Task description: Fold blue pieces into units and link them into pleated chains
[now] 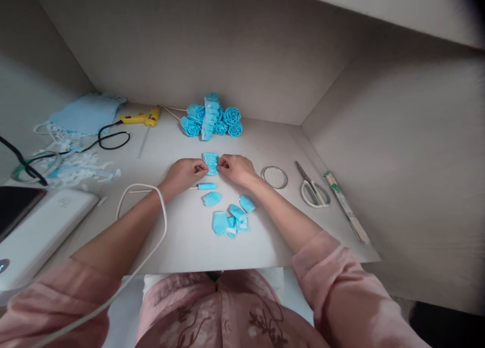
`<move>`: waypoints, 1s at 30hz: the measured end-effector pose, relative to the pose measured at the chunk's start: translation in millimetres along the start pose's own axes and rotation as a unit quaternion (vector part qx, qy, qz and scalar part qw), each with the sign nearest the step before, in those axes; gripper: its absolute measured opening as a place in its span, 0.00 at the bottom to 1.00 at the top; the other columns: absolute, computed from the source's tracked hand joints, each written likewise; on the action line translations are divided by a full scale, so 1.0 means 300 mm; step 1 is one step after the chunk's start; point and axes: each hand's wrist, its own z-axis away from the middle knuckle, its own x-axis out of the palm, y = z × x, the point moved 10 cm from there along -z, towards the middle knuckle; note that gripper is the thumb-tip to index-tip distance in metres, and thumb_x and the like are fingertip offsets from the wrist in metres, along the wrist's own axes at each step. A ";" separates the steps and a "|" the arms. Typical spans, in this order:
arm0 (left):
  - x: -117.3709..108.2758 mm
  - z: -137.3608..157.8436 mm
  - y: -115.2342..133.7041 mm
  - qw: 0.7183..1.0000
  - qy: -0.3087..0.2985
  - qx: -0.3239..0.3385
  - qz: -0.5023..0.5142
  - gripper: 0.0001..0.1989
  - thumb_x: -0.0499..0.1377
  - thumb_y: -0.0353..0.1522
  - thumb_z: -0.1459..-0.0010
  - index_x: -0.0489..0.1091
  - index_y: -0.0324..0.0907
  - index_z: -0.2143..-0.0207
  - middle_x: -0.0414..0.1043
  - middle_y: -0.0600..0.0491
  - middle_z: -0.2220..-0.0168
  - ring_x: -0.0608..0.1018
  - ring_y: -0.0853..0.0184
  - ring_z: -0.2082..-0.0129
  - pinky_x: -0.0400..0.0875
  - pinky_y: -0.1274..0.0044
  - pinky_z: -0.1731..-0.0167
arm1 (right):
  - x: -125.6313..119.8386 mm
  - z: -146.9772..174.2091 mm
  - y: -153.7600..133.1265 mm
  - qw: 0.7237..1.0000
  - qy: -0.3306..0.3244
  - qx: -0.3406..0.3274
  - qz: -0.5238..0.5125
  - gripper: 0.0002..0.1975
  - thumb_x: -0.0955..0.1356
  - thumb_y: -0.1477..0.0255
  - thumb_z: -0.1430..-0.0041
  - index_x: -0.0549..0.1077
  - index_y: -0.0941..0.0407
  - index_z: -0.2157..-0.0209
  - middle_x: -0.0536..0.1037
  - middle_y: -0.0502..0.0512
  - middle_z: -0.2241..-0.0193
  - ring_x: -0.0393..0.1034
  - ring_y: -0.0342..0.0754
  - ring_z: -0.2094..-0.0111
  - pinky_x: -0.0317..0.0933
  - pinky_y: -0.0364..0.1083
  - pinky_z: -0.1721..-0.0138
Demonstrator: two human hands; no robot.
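A small pleated piece of blue fabric (pixel 210 162) lies between my two hands near the middle of the table. My left hand (pixel 188 171) pinches its left edge with thumb and finger. At the opposite edge, my right hand (pixel 235 168) is closed in a pinch too. Just below is a thin stick with a blue wrapped tip (pixel 206 186), its shaft partly hidden under my left forearm. Closer to me lie several cut blue petals, among them a single petal (pixel 211 199) and a small overlapping pile (pixel 232 222).
Blue fabric roses (pixel 232 115) on sticks lie at the back, a ruffled strip (pixel 210 116) across them. Left: yellow glue gun (pixel 142 117), face masks (pixel 85 113), white scraps (pixel 85 166), white power bank (pixel 49 237), looping cable (pixel 165 216). Right: wire ring (pixel 275 177), scissors (pixel 315 193), bundled sticks (pixel 346 206).
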 end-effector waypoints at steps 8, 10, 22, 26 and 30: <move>-0.070 -0.011 -0.078 0.975 0.100 -0.082 0.182 0.12 0.57 0.41 0.48 0.67 0.40 0.69 0.72 0.54 0.74 0.69 0.72 0.79 0.64 0.79 0.76 | -0.019 0.044 -0.008 0.993 0.092 -0.057 -0.048 0.07 0.64 0.70 0.39 0.75 0.52 0.63 0.80 0.49 0.66 0.71 0.45 0.66 0.54 0.43 0.68; -0.061 -0.013 -0.077 0.970 0.091 -0.088 0.209 0.15 0.59 0.41 0.49 0.69 0.39 0.65 0.72 0.53 0.73 0.70 0.72 0.78 0.65 0.79 0.77 | -0.055 0.058 -0.023 0.985 0.139 -0.081 -0.062 0.07 0.64 0.69 0.38 0.74 0.54 0.63 0.79 0.50 0.66 0.71 0.45 0.66 0.56 0.43 0.66; 0.000 0.011 -0.045 0.949 0.011 -0.109 0.295 0.14 0.63 0.40 0.50 0.71 0.37 0.76 0.67 0.55 0.81 0.66 0.75 0.82 0.60 0.81 0.80 | -0.094 0.060 0.002 0.943 0.178 -0.077 -0.270 0.12 0.64 0.68 0.39 0.71 0.54 0.54 0.78 0.52 0.65 0.72 0.46 0.63 0.63 0.46 0.60; -0.012 0.009 -0.030 0.951 0.022 -0.087 0.296 0.14 0.63 0.41 0.50 0.73 0.37 0.75 0.67 0.56 0.81 0.67 0.75 0.81 0.59 0.81 0.79 | -0.009 0.025 0.035 0.852 0.061 -0.005 -0.519 0.22 0.65 0.66 0.41 0.65 0.51 0.45 0.77 0.53 0.60 0.72 0.47 0.57 0.67 0.45 0.64; -0.006 0.009 -0.021 0.955 0.016 -0.076 0.286 0.15 0.63 0.42 0.50 0.73 0.38 0.75 0.67 0.55 0.80 0.67 0.74 0.80 0.59 0.81 0.80 | 0.049 0.028 0.001 0.765 -0.034 0.025 -0.643 0.28 0.71 0.67 0.47 0.64 0.51 0.44 0.77 0.50 0.64 0.72 0.44 0.61 0.70 0.44 0.62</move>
